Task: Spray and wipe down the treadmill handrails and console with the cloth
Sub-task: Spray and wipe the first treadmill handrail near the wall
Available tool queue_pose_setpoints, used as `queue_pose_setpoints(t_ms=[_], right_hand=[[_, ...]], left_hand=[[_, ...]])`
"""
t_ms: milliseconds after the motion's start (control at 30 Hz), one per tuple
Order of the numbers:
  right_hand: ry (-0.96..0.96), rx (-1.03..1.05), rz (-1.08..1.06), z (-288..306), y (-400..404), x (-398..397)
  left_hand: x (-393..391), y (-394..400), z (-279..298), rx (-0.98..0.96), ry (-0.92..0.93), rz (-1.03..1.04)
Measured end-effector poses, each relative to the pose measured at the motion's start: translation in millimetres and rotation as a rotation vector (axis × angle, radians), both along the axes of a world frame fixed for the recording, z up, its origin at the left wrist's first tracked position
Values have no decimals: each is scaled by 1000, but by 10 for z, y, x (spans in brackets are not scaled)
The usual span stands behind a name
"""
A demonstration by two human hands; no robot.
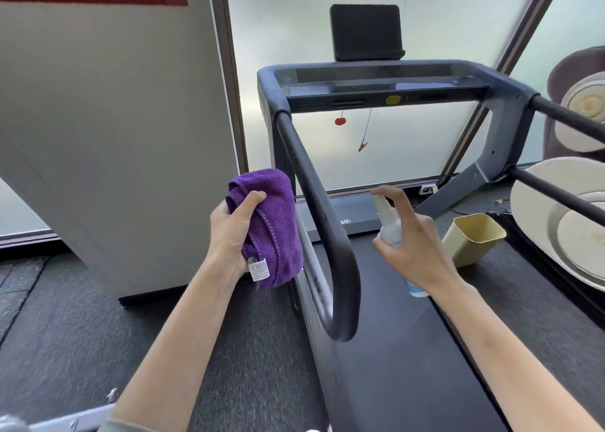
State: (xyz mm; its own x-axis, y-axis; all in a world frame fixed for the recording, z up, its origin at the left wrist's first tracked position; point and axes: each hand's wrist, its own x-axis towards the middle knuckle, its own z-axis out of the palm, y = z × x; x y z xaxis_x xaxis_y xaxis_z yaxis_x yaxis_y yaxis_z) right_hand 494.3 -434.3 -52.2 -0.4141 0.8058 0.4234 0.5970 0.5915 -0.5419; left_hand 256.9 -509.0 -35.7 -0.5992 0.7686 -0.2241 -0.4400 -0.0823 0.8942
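While the right hand (415,251) grips a small white spray bottle (389,225) with its forefinger arched over the nozzle top, the left handrail (314,202) runs between the two hands, and that is the relation the coming move seems to turn on. The rail's long axis goes from its joint under the console (376,86), toward the person and downward, ending in a rounded loop close to the camera. The nozzle points left, toward the rail's middle stretch, with open air between them. The left hand (232,231) lies just on the rail's other side, fingers and thumb curled around a folded purple cloth (271,222) whose hanging edge sits close beside the rail; whether it touches cannot be told.

By my reading, the left hand is the nearer one for wiping this rail, and a stroke would follow the rail's length, up toward the console or down around the loop. To the left there is a grey panel (131,136) well apart, leaving room for the elbow. The right handrail (569,120) lies far off to the right, beyond the bottle hand, with a beige cup (471,238) on the treadmill belt (409,366) and pale plates (540,208) beside it, so that side looks tighter. The console sits furthest away, under a dark tablet (365,32).
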Motion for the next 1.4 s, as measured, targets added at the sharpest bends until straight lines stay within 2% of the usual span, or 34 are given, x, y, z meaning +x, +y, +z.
queue_pose_setpoints(t_ms=[267, 567, 867, 933, 1100, 1200, 1400], right_hand=[[63, 69, -45, -13, -129, 110], [109, -43, 35, 9, 114, 36], [122, -57, 144, -89, 434, -83], [119, -53, 153, -134, 480, -77], [142, -86, 204, -259, 669, -77], [162, -132, 252, -277, 750, -133], [136, -167, 358, -283, 945, -339]], left_hand=[[142, -99, -72, -2, -30, -30], [215, -78, -98, 7, -31, -16], [472, 67, -139, 85, -194, 26], [697, 146, -154, 102, -150, 9], [947, 280, -233, 44, 191, -43], [865, 422, -249, 27, 106, -58], [724, 678, -267, -16, -6, 74]])
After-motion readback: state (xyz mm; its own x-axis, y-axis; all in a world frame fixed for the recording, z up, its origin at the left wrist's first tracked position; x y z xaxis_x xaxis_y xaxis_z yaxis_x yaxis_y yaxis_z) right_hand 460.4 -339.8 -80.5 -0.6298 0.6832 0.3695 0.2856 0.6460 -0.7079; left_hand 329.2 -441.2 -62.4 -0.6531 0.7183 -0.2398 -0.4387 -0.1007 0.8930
